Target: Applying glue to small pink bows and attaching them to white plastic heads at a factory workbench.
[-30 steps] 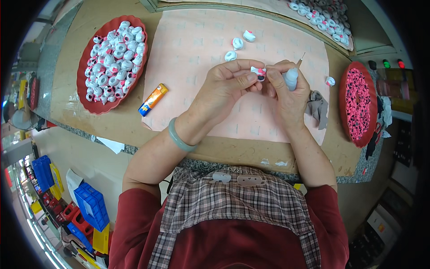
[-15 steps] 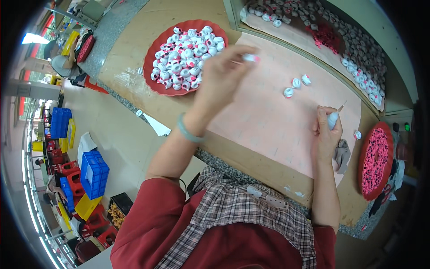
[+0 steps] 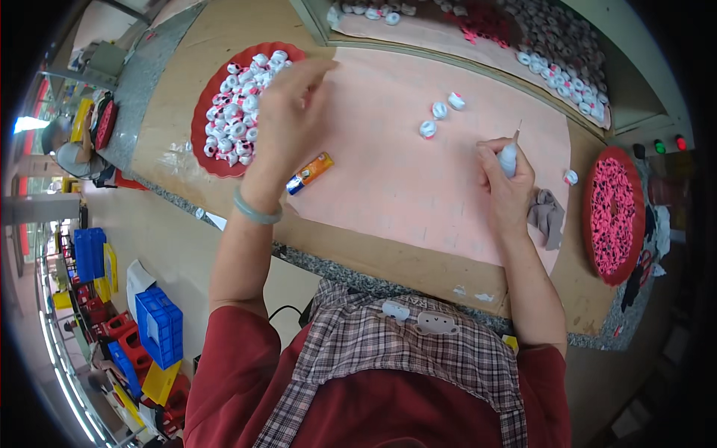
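Observation:
My left hand (image 3: 290, 112) reaches over the right edge of a red plate (image 3: 203, 112) heaped with small white and pink pieces (image 3: 239, 112). Its fingers are blurred, and I cannot tell whether they hold a piece. My right hand (image 3: 509, 187) rests on the pink mat (image 3: 388, 187), closed around a small white bottle with a thin nozzle (image 3: 510, 155) that points up. Three white pieces (image 3: 441, 112) lie on the mat between my hands.
An orange tube (image 3: 310, 173) lies on the mat's left edge. At the right are a grey cloth (image 3: 547, 216), a single small piece (image 3: 571, 177) and a red plate of pink parts (image 3: 614, 216). A tray of several pieces (image 3: 553, 37) runs along the back. Blue crates (image 3: 160, 325) stand on the floor.
My left hand left the right hand, carried a small piece leftward, and is now over the red plate. My right hand stayed on the mat with the bottle.

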Action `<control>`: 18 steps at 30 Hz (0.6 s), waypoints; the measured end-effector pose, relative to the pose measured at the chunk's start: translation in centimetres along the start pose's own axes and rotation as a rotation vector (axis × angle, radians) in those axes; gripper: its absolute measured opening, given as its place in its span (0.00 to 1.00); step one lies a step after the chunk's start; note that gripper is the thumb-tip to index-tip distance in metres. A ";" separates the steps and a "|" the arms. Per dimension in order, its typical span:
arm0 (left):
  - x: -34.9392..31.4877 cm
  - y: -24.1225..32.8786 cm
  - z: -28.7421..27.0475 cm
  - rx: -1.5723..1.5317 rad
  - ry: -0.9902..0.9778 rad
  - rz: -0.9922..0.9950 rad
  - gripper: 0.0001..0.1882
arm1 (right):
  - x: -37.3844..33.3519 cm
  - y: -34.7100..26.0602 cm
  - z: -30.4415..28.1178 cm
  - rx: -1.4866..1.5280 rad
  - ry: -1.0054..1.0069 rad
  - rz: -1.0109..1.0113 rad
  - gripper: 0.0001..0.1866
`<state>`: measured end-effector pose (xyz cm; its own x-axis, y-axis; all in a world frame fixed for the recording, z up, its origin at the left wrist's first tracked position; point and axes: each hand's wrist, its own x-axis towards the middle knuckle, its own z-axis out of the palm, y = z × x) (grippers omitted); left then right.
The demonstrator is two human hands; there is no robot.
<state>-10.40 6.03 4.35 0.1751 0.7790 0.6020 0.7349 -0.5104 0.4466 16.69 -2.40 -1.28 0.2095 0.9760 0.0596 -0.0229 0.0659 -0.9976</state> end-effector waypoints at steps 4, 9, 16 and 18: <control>-1.1 3.7 5.0 -0.227 -0.299 0.083 0.11 | -0.1 -0.6 0.2 -0.014 0.034 0.025 0.06; -1.7 5.4 7.6 -0.159 -0.408 0.125 0.14 | -0.1 -0.4 -0.1 -0.011 0.010 0.010 0.06; -2.0 5.9 7.6 -0.374 -0.412 -0.008 0.15 | -0.2 -0.8 -0.3 0.013 -0.040 0.003 0.06; -2.1 6.4 7.1 -0.475 -0.426 -0.082 0.15 | -0.2 -1.4 -0.2 0.072 -0.040 0.019 0.05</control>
<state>-1.44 3.74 1.29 0.4475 0.8490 0.2810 0.4036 -0.4721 0.7837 16.91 -2.70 0.05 0.1696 0.9846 0.0433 -0.0972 0.0604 -0.9934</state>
